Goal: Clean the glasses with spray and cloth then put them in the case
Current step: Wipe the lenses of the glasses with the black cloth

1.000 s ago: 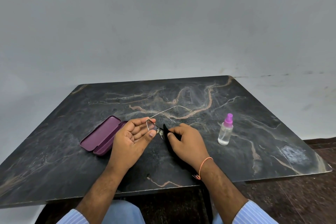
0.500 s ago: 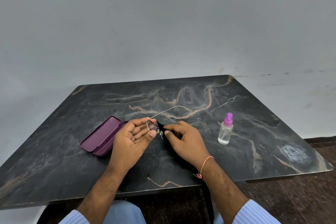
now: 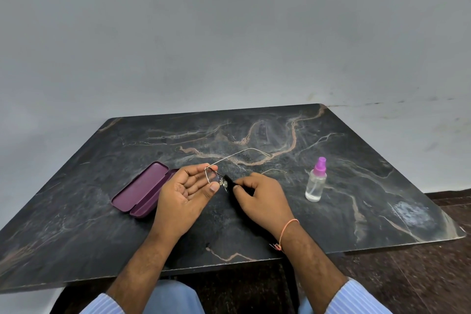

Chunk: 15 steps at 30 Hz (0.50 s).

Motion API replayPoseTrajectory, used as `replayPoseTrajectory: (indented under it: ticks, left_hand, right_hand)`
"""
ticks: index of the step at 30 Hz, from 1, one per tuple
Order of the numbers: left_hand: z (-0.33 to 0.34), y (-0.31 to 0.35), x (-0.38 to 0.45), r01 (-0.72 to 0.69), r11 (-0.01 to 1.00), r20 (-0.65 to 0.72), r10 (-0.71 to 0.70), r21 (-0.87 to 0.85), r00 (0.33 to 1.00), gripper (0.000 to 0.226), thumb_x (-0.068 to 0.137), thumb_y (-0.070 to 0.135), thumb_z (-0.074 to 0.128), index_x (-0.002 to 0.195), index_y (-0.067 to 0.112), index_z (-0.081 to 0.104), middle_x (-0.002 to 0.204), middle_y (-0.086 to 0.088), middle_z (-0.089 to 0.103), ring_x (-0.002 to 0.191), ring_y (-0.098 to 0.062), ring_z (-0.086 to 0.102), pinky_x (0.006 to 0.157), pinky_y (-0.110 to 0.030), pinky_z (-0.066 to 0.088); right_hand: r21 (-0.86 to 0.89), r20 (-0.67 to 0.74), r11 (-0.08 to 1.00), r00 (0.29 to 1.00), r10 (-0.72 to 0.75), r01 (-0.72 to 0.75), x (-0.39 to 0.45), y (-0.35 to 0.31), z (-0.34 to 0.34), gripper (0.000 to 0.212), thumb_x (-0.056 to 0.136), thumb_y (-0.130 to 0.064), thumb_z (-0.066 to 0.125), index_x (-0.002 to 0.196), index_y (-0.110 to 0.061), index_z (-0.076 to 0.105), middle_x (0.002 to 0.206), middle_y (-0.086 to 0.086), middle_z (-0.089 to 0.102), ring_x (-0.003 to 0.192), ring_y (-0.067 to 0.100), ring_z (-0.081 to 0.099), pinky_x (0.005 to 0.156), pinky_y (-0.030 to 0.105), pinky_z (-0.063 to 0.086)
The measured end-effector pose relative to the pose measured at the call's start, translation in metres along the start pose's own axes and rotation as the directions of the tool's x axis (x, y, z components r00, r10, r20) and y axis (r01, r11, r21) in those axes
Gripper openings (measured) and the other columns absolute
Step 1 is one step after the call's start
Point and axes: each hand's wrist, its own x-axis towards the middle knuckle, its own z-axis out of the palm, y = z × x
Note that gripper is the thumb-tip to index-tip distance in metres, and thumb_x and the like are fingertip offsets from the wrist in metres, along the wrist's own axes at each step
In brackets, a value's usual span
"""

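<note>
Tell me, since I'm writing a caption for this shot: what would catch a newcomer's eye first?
First, the two hands at the middle of the dark marble table: the left hand pinches thin wire-framed glasses while the right hand pinches a black cloth against one lens. Next come the open purple case beside the left hand and the clear spray bottle with its pink top, standing upright to the right.

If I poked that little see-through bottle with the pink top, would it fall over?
Probably, yes. The small clear spray bottle with a pink cap stands upright, tall and narrow, so a poke near the top would likely tip it. It looks mostly empty, so it is probably light. Its round body might roll across the smooth dark marble table.
</note>
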Motion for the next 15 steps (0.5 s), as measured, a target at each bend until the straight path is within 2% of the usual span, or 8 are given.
replayPoseTrajectory:
  ticks: [3,6,8,11,13,15]
  left_hand:
    - [0.0004,0.0002,-0.0003,0.000,1.000,-0.005,0.000,-0.007,1.000,0.045,0.088,0.016,0.085,0.129,0.006,0.071,0.131,-0.001,0.083,0.124,-0.020,0.080,0.104,-0.023,0.061]
    - [-0.0004,-0.0002,-0.0003,0.002,1.000,-0.005,-0.002,-0.007,1.000,0.045,0.088,0.015,0.084,0.130,0.004,0.070,0.131,-0.001,0.083,0.124,-0.020,0.080,0.103,-0.023,0.062]
    - [-0.0003,0.0002,-0.0001,0.003,1.000,-0.002,-0.003,-0.007,1.000,0.045,0.088,0.015,0.084,0.129,0.005,0.071,0.131,0.000,0.083,0.124,-0.020,0.080,0.103,-0.024,0.062]
    - [0.0007,0.0011,-0.0001,-0.002,1.000,0.002,0.002,-0.005,1.000,0.044,0.087,0.017,0.084,0.128,0.008,0.071,0.131,0.000,0.083,0.123,-0.019,0.080,0.103,-0.023,0.062]
    - [0.0010,0.0017,-0.0005,-0.005,1.000,0.001,0.005,-0.004,1.000,0.044,0.087,0.018,0.085,0.128,0.008,0.071,0.131,0.000,0.083,0.123,-0.019,0.080,0.102,-0.023,0.062]
    - [0.0007,0.0018,-0.0003,-0.007,1.000,0.001,0.007,-0.008,1.000,0.044,0.087,0.018,0.085,0.128,0.009,0.071,0.131,0.000,0.083,0.123,-0.019,0.080,0.102,-0.023,0.062]
  right_hand:
    - [-0.066,0.004,0.998,1.000,0.010,-0.010,0.0013,0.0011,0.0012,0.022,0.094,-0.034,0.063,0.095,-0.026,0.083,0.088,-0.009,0.070,0.089,0.014,0.065,0.083,0.033,0.052]
    - [0.030,0.015,0.999,1.000,0.023,-0.024,0.0005,-0.0007,-0.0009,0.025,0.085,-0.043,0.059,0.086,-0.030,0.081,0.085,-0.010,0.070,0.088,0.010,0.065,0.085,0.032,0.053]
    - [0.076,0.008,0.997,1.000,0.010,-0.011,-0.0008,-0.0019,-0.0012,0.026,0.086,-0.043,0.061,0.092,-0.033,0.083,0.084,-0.011,0.069,0.086,0.007,0.065,0.084,0.030,0.052]
    - [-0.013,-0.019,1.000,1.000,-0.012,0.012,0.0009,0.0009,0.0010,0.023,0.097,-0.036,0.065,0.110,-0.032,0.084,0.094,-0.009,0.073,0.093,0.011,0.067,0.086,0.029,0.051]
    - [-0.083,-0.015,0.997,1.000,-0.001,-0.001,0.0030,0.0027,0.0029,0.022,0.099,-0.033,0.063,0.107,-0.028,0.083,0.096,-0.009,0.073,0.096,0.014,0.067,0.084,0.030,0.049]
    - [-0.069,-0.001,0.998,1.000,0.012,-0.012,0.0033,0.0032,0.0034,0.021,0.096,-0.035,0.062,0.102,-0.029,0.082,0.093,-0.012,0.071,0.093,0.009,0.065,0.080,0.028,0.046]
